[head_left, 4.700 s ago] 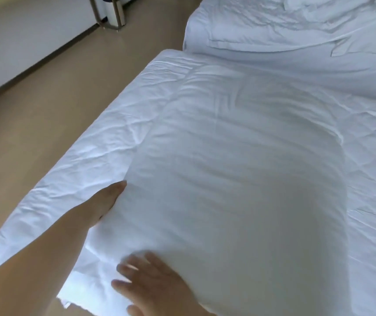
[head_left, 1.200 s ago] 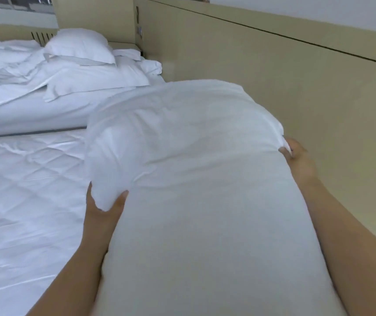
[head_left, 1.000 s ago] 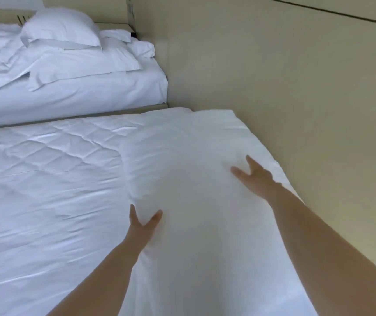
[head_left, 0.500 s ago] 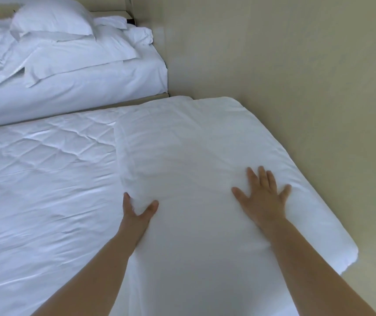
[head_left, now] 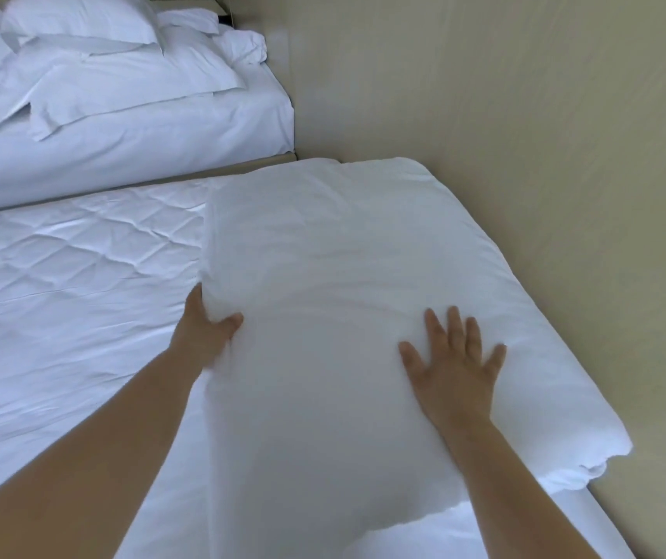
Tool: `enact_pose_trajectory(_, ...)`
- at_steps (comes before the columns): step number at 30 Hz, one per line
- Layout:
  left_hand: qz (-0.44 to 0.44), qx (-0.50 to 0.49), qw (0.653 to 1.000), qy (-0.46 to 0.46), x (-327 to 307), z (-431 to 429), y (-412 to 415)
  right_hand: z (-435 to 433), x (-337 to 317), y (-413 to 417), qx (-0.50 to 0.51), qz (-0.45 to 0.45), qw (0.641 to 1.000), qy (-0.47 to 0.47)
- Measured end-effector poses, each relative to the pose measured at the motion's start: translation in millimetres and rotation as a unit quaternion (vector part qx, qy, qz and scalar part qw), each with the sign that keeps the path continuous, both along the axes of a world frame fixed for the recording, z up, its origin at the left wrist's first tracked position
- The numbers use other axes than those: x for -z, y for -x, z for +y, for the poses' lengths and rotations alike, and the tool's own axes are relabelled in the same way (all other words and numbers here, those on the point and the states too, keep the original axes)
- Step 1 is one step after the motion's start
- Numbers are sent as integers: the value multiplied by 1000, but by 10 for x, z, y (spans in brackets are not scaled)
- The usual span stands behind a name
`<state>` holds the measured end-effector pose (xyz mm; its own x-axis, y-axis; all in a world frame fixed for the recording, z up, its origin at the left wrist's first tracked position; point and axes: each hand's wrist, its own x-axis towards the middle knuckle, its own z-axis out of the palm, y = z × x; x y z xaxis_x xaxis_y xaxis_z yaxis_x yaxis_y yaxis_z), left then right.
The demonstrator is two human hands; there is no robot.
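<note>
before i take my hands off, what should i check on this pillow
1. Pillow lies flat on the sheet: ok.
2. Pillow lined up along the wall panel: ok, its right edge runs beside the panel; whether they touch, cannot tell.
3. Pillow's near right end is smooth: not ok, the cloth there is bunched.
4. Left edge is free: not ok, the left hand grips it with the thumb on top.
5. Right hand is ready to lift: ok, it rests flat on top with fingers spread.
6. Sheet beside the pillow is smooth: not ok, it is creased.
</note>
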<state>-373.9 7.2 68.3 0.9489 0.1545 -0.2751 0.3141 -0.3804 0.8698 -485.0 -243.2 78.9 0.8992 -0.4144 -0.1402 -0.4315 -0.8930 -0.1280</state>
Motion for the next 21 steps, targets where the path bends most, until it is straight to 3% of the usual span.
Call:
enact_pose_trajectory(3,77,-14,992,-98,171,-63,209,98,184,81,-8,1,1000,11)
enact_pose_trajectory(6,-55,-9,975,-216,42,-207,336,20,178,127,10,-2,1000,2)
enact_pose_trajectory(8,-163,78,951,-251,-78,-377,307,-146,77,128,50,-18,999,-14)
enact_pose_trajectory(9,-175,147,937,-265,-123,-495,280,-262,38,131,73,-28,997,-25)
enact_pose_trajectory(12,-145,326,864,-356,-55,-849,297,-620,90,247,134,-29,990,-44)
enact_pose_trajectory(14,-128,373,831,-393,122,-965,360,-797,240,437,195,-26,978,-73)
enact_pose_trajectory(19,-100,392,813,-419,353,-959,370,-944,324,723,399,-64,905,-136)
enact_pose_trajectory(21,-95,394,812,-421,360,-959,310,-874,121,484,387,-148,904,-106)
